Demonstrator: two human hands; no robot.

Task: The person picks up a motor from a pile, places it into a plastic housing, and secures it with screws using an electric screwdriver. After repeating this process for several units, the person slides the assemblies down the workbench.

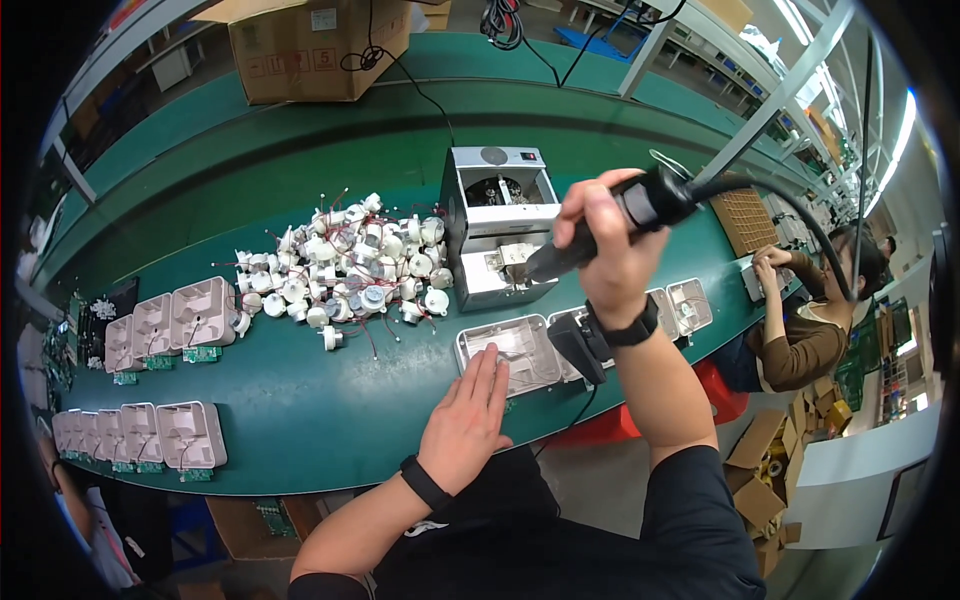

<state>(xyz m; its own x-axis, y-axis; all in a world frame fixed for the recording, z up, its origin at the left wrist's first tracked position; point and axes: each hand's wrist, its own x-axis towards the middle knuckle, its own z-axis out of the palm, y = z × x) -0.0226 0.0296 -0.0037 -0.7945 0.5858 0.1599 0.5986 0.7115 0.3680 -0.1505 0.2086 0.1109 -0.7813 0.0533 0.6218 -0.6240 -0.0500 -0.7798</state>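
Note:
My right hand (pixel 615 250) is wrapped around a black electric screwdriver (pixel 562 258), whose cable runs up to the right. The screwdriver slants down to the left, with its front end at the lower front part of a grey screw feeder (pixel 490 297). My left hand (pixel 462 425) lies flat with fingers stretched out. Its fingertips reach over the near left part of an open white plastic housing (pixel 535 345) and seem to rest on it. More white housings (pixel 688 305) continue the row to the right, partly hidden by my right wrist and the black device strapped there.
A heap of white round parts with thin wires (pixel 350 260) lies left of the feeder. Rows of housings (pixel 190 435) with green circuit boards stand at the left. A cardboard box (pixel 310 60) sits behind. At the right, a co-worker (pixel 810 320) sits at the green table (pixel 330 430).

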